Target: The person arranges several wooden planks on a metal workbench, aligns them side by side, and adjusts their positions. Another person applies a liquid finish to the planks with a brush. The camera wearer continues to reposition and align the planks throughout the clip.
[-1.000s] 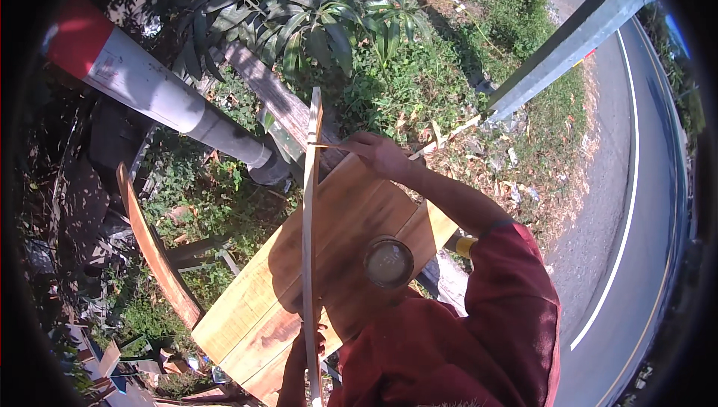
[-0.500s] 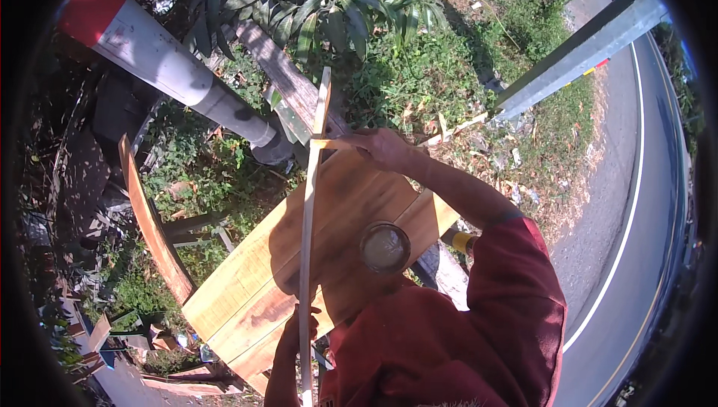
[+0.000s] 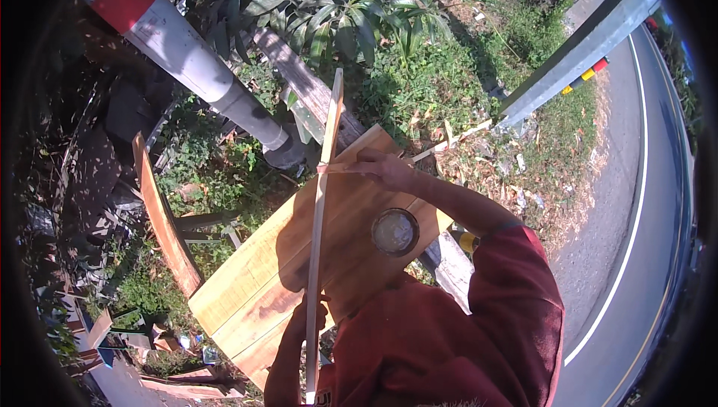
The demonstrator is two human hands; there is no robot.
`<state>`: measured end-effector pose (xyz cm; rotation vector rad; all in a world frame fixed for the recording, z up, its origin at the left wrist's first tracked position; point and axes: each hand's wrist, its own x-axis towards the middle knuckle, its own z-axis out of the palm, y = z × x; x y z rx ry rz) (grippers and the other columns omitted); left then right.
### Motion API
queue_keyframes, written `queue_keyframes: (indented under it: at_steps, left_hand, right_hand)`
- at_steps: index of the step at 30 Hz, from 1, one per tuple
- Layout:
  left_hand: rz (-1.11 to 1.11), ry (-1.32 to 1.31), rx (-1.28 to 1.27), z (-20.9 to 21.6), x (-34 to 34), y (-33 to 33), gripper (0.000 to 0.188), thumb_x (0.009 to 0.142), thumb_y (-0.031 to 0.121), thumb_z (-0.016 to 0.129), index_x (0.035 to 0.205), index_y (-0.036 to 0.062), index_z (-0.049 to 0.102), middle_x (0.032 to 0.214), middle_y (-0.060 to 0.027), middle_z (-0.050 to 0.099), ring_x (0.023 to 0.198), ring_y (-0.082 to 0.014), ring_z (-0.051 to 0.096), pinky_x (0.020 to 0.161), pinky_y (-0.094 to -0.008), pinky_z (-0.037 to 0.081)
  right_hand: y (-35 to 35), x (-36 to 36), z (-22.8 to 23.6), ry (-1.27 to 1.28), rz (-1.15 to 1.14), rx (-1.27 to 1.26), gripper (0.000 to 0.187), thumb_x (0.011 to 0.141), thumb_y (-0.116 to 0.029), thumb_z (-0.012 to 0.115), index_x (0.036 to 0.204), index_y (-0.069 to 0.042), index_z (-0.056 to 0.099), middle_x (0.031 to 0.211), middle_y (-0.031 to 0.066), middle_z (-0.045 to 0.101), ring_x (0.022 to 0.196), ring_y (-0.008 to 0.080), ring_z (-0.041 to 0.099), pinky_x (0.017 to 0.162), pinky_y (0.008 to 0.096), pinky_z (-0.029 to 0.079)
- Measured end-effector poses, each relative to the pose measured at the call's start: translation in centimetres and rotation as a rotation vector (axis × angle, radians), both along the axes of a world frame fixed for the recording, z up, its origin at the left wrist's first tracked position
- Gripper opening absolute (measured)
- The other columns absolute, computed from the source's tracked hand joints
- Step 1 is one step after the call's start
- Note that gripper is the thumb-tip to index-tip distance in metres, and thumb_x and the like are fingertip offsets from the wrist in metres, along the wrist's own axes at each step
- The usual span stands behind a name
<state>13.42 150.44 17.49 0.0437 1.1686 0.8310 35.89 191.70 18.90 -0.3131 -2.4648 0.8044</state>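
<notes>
A long, narrow wooden strip (image 3: 318,239) stretches away from my body over a broad wooden board (image 3: 250,280). My left hand (image 3: 308,319) is closed around its near part. Towards the far end, my right hand (image 3: 385,170) pinches a small, thin tan piece (image 3: 340,168) whose tip touches the strip. The shade on it and its small size keep me from telling its kind. On the board, close to my chest, sits a round container (image 3: 395,232) with pale, whitish contents. My left fingers are partly hidden by the strip and shadow.
A red and white post (image 3: 187,55) rises at the far left, a grey metal post (image 3: 576,51) at the far right. A weathered beam (image 3: 299,78) lies beyond the board. Left of it leans a curved plank (image 3: 161,220). A road (image 3: 643,257) runs along the right.
My right hand has slid the tan piece along the strip towards me. My left hand keeps its grip. The whole view has shifted slightly.
</notes>
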Motion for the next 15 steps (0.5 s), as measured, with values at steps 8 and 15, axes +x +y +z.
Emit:
queue_keyframes:
  at_steps: [8, 15]
  left_hand:
    - [-0.005, -0.089, 0.007, -0.9, -0.9, -0.3, 0.068, 0.1, 0.061, 0.034, 0.118, -0.0014, 0.053, 0.063, -0.0015, 0.047, 0.043, -0.0112, 0.042, 0.04, -0.0261, 0.037]
    - [-0.009, -0.201, 0.012, -1.7, -2.1, -0.4, 0.069, 0.099, 0.062, 0.034, 0.118, -0.0013, 0.052, 0.063, -0.0016, 0.047, 0.043, -0.0114, 0.043, 0.04, -0.0263, 0.038]
  right_hand:
    - [0.2, -0.6, 3.2, -0.18, -0.368, -0.001, 0.051, 0.085, -0.002, 0.06, 0.132, -0.022, 0.059, 0.096, 0.0136, 0.063, 0.082, 0.0347, 0.065, 0.074, 0.0444, 0.056]
    - [-1.6, -1.1, 1.6, -0.276, -0.321, 0.045, 0.043, 0.087, -0.011, 0.061, 0.13, -0.02, 0.06, 0.096, 0.0182, 0.069, 0.082, 0.0377, 0.067, 0.075, 0.0457, 0.056]
